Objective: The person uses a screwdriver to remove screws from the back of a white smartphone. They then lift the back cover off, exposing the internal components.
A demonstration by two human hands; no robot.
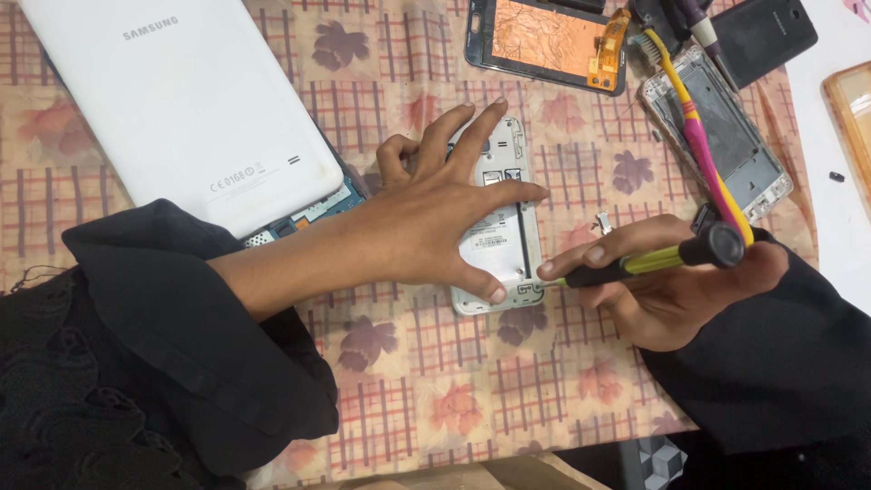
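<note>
My left hand lies spread over a small white phone that rests back-up with its cover off, fingers pressing its edges. My right hand grips a screwdriver with a yellow-green and black handle. The screwdriver's tip touches the phone's lower right corner. Both arms wear black sleeves.
A white tablet lies back-up at the upper left. At the top sits a phone frame with a copper-coloured panel. A silver phone frame with a pink-and-yellow toothbrush across it lies at the upper right. A dark phone cover is beyond. A checked floral cloth covers the table.
</note>
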